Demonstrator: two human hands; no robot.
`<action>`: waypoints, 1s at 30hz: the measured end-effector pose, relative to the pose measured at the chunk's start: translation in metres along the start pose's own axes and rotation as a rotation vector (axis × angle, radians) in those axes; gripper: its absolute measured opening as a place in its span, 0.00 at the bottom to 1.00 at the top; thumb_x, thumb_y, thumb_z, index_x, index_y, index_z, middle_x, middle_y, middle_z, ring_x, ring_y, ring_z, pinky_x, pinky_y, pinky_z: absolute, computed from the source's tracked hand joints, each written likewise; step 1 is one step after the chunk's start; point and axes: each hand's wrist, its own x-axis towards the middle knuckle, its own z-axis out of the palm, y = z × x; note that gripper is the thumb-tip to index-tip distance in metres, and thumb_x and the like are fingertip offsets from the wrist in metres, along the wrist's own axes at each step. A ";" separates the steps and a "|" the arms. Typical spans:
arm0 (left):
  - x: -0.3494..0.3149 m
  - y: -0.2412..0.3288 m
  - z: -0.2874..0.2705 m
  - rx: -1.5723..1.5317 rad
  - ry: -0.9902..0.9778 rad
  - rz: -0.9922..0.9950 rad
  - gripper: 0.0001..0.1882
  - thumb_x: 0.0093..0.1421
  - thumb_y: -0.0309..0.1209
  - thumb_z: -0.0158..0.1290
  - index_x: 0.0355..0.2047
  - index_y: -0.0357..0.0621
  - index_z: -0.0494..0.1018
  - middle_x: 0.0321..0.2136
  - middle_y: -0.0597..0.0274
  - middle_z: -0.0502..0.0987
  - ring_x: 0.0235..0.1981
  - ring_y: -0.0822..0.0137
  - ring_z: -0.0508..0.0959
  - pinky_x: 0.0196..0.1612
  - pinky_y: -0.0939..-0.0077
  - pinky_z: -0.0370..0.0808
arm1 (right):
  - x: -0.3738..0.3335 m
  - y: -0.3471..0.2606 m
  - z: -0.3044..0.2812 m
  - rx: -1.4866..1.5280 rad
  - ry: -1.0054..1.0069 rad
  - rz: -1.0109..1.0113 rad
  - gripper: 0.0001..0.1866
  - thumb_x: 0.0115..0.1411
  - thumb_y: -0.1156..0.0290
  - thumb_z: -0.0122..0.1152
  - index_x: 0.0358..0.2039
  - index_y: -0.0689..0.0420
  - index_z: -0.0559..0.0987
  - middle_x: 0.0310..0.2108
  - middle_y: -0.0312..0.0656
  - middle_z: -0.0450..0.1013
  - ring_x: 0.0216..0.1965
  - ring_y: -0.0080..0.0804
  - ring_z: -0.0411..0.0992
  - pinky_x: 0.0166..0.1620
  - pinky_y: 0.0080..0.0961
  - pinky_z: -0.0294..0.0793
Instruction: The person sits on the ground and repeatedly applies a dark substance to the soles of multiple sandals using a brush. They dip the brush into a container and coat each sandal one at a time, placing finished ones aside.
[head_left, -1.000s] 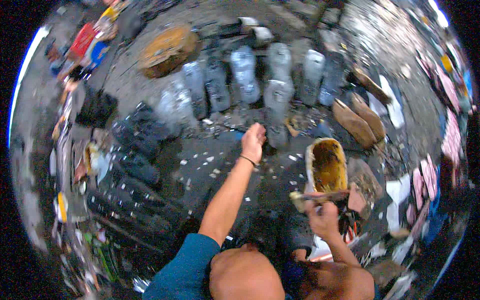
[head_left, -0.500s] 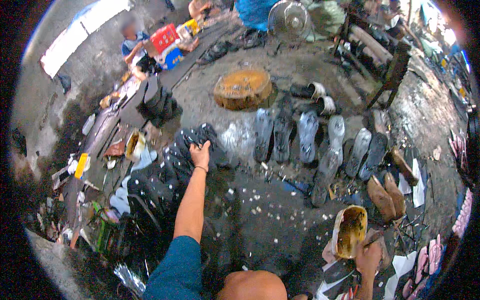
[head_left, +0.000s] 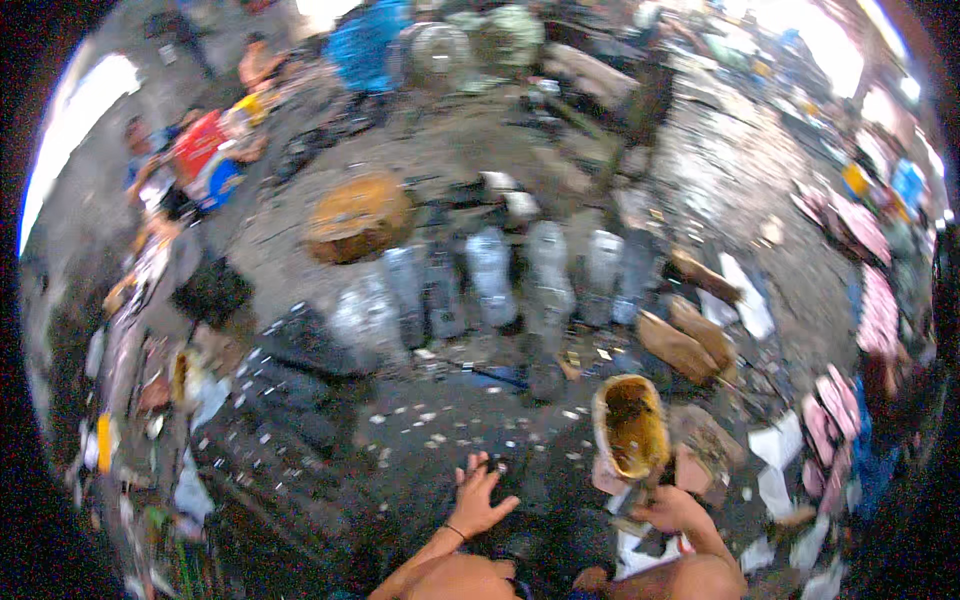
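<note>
Left hand: fingers spread, small white scraps beyond the fingertips. Right hand: fingers curled, grip unclear; yellow tub just beyond them.

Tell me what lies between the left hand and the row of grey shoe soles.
In the head view, dark ground with small pale scraps and a blurred bluish strip lies between the left hand and the grey shoe soles.

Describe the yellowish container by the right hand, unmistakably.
Find the row of grey sole shapes. Below its right end, just above the right hand, is the container. Its hollow, dark-stained yellow inside sets it apart from the brown, rounded pair above.
</note>
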 end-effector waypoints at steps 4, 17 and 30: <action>0.062 0.016 -0.013 0.079 -0.007 0.151 0.41 0.56 0.54 0.58 0.67 0.52 0.63 0.72 0.43 0.45 0.73 0.44 0.41 0.70 0.38 0.35 | 0.013 -0.040 -0.038 1.154 0.086 -0.073 0.18 0.64 0.59 0.61 0.50 0.55 0.75 0.43 0.41 0.76 0.43 0.40 0.76 0.43 0.41 0.78; 0.109 0.097 -0.095 -1.926 -0.114 -0.346 0.26 0.69 0.47 0.36 0.47 0.38 0.75 0.43 0.51 0.81 0.40 0.53 0.82 0.46 0.58 0.79 | 0.089 -0.183 -0.049 0.475 0.642 -0.921 0.17 0.55 0.80 0.66 0.46 0.57 0.80 0.42 0.45 0.79 0.40 0.35 0.79 0.44 0.31 0.78; 0.079 0.107 -0.110 -1.550 -0.025 -0.364 0.42 0.64 0.60 0.35 0.66 0.37 0.60 0.61 0.42 0.67 0.57 0.45 0.73 0.61 0.49 0.70 | 0.084 -0.167 -0.045 0.597 0.703 -0.763 0.10 0.57 0.81 0.64 0.40 0.57 0.82 0.36 0.45 0.80 0.35 0.37 0.79 0.41 0.29 0.78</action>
